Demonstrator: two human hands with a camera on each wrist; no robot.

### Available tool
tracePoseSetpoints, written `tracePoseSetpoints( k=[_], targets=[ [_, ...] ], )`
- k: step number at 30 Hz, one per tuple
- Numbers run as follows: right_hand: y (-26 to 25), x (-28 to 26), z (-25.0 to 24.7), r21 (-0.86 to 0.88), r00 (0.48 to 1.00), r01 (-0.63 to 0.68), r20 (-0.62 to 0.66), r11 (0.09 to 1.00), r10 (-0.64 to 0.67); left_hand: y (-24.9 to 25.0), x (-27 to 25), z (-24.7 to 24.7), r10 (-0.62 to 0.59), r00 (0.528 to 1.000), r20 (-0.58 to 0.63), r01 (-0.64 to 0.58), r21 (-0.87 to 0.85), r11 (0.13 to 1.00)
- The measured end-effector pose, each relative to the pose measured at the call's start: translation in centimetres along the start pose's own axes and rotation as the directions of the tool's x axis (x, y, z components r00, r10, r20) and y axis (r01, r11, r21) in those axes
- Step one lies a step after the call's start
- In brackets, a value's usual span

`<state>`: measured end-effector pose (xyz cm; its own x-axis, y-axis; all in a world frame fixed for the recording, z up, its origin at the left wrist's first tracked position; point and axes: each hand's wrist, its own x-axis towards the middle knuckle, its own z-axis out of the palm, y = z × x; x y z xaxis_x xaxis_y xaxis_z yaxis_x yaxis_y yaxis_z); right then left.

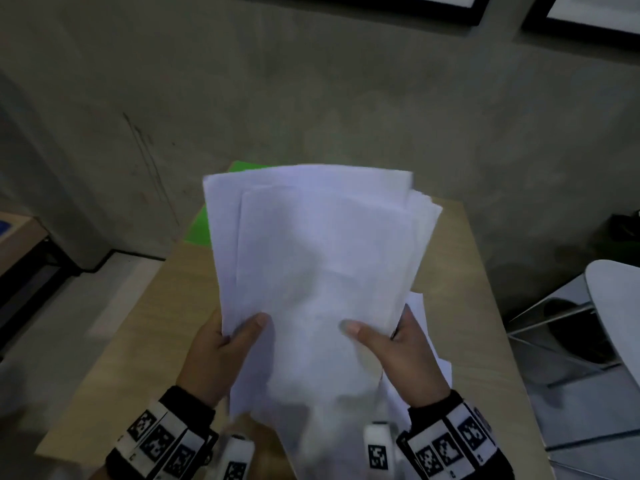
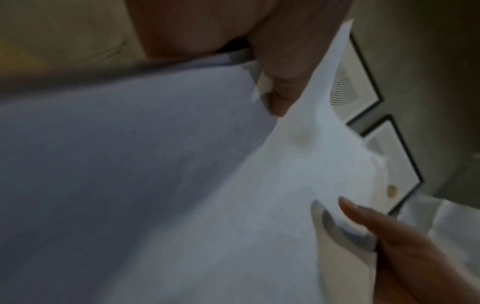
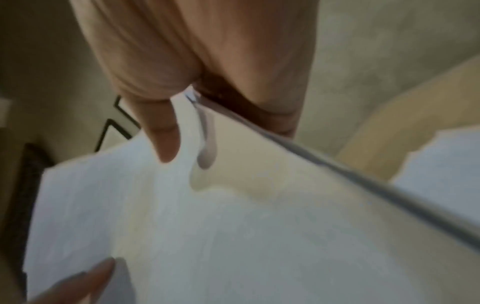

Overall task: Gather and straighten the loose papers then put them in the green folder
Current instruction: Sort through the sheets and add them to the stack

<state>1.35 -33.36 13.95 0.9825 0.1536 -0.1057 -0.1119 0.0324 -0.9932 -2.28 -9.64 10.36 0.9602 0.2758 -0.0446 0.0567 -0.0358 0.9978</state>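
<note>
A loose, uneven stack of white papers (image 1: 318,258) is lifted above the wooden table (image 1: 138,341), its edges fanned out at the top. My left hand (image 1: 225,344) grips the stack's lower left side, thumb on top. My right hand (image 1: 398,344) grips the lower right side the same way. In the left wrist view the papers (image 2: 155,164) fill the frame with my thumb on their edge; the right wrist view shows the papers (image 3: 207,226) pinched likewise. The green folder (image 1: 201,226) lies on the table behind the stack, mostly hidden. More white sheets (image 1: 426,344) lie under my right hand.
A grey concrete wall (image 1: 311,98) rises behind the table, with black-framed pictures (image 1: 588,15) at the top right. A white chair with metal legs (image 1: 602,306) stands to the right of the table. Floor shows at the left.
</note>
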Motion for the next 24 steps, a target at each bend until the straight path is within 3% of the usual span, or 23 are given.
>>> tracePoseSetpoints(
  k=[2,4,8,13,19,22,24],
  targets=[
    [-0.4,0.4,0.1,0.007,0.995,0.055,-0.081,0.998,-0.054,1.1,-0.1,0.3,0.122,0.992,0.043,-0.123,0.004,0.992],
    [-0.4,0.5,0.4,0.025,0.993,0.083,-0.080,0.996,-0.081,1.0,0.2,0.3,0.183,0.979,0.087,-0.185,0.015,0.983],
    [1.0,0.0,1.0,0.048,1.000,0.028,-0.007,0.998,-0.028,0.0,0.4,-0.5,0.161,0.980,0.120,-0.167,0.039,0.985],
    [2.2,-0.1,0.9,0.073,0.999,0.016,-0.046,0.997,-0.013,0.3,1.2,-0.5,0.175,0.984,0.035,-0.175,-0.005,0.985],
    [2.0,0.3,1.3,0.045,0.981,0.144,-0.139,0.989,-0.137,1.1,1.4,0.0,0.248,0.967,-0.062,-0.252,-0.080,0.964],
    [1.4,0.1,1.3,0.046,0.971,0.226,-0.089,0.973,-0.221,0.6,1.4,-0.3,0.264,0.960,-0.097,-0.272,-0.071,0.960],
    [2.4,0.4,1.1,0.044,0.989,0.147,-0.023,0.988,-0.146,0.0,1.5,-0.7,0.210,0.974,-0.082,-0.215,-0.047,0.976]
  ],
)
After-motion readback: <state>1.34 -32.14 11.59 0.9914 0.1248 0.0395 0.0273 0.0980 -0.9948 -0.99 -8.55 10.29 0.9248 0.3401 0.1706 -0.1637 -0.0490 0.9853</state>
